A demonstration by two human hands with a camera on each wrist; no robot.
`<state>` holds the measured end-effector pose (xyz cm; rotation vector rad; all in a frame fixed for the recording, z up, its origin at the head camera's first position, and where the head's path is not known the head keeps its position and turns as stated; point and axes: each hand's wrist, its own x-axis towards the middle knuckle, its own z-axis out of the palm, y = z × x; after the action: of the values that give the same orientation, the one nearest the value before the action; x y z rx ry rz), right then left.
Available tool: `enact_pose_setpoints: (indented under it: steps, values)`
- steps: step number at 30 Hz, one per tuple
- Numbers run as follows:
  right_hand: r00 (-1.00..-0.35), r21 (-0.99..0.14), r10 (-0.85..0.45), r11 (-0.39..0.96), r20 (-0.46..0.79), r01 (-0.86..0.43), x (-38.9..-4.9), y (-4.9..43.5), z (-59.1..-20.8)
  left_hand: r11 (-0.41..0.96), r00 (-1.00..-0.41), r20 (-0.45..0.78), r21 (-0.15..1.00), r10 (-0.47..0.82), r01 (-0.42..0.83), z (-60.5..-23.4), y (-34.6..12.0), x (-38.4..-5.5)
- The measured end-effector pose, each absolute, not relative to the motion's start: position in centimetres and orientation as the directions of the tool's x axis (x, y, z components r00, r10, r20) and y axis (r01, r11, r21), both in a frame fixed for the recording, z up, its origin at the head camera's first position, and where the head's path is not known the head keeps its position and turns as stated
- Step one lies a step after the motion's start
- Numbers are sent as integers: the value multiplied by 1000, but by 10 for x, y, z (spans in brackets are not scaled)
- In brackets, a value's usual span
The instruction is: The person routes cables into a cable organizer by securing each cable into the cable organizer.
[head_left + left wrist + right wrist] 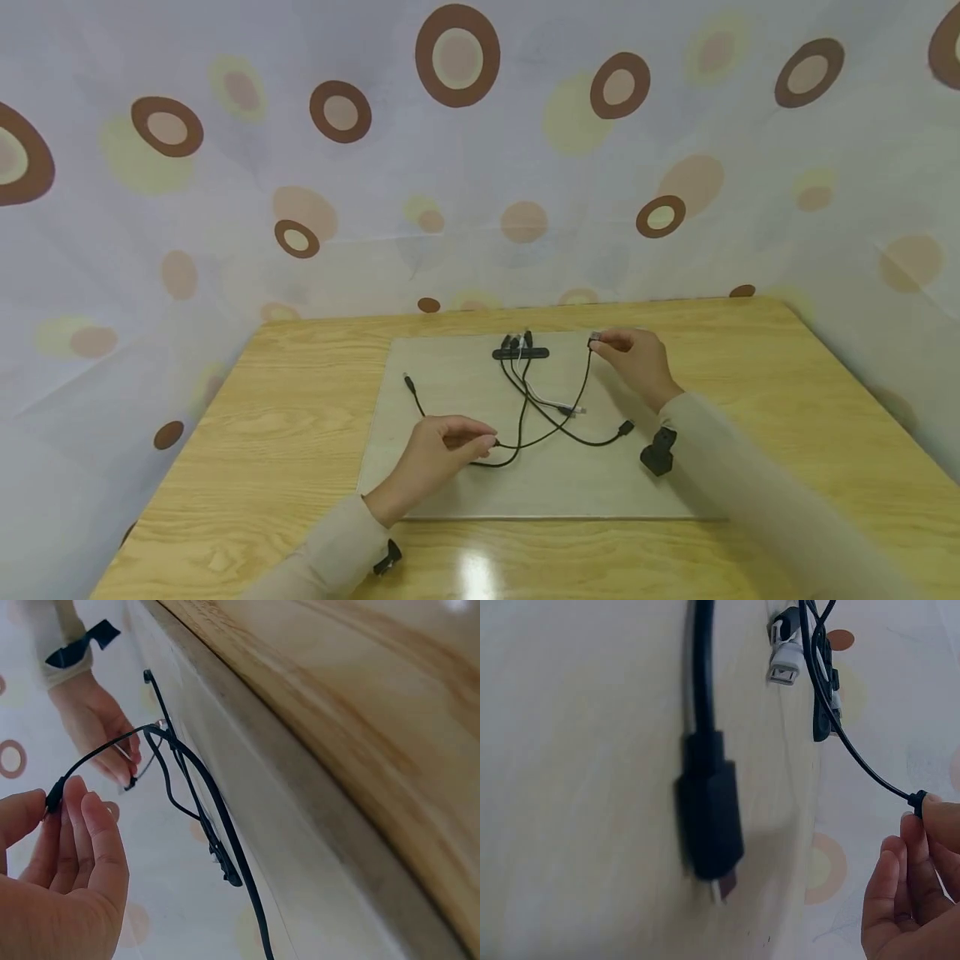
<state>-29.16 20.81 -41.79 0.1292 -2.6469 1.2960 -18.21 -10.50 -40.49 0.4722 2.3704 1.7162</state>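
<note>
A thin black USB cable hangs in a slack curve between both hands. My left hand pinches the small black plug at one end between thumb and fingers, low over the board. At the other end, the right hand grips the larger USB plug near the board's back right. A black cable holder strip lies at the board's back, with several cable ends seated in it. Close to the right wrist camera is another black cable's plug, its metal tip blurred.
A pale board lies on the wooden table. On it rest a white cable's plug, a black plug to the right and another black plug at left. A dotted cloth hangs behind.
</note>
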Motion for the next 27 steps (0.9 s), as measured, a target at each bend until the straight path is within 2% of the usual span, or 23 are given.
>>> enact_pose_setpoints:
  steps: [8,16,23,27]
  values:
    - [-979,-768,-44,613,201,-186,-312,187,-420,325,-925,50,928,377,182,-386,-96,-172]
    - [-978,-763,-28,622,206,-178,-325,168,-423,282,-930,73,942,361,183,-405,-102,-181]
    - [-970,-731,-73,645,230,-222,-332,154,-429,290,-930,60,941,364,174,-378,-98,-171]
    - [-971,-720,-76,659,226,-219,-335,147,-431,291,-928,63,940,368,179,-376,-98,-170]
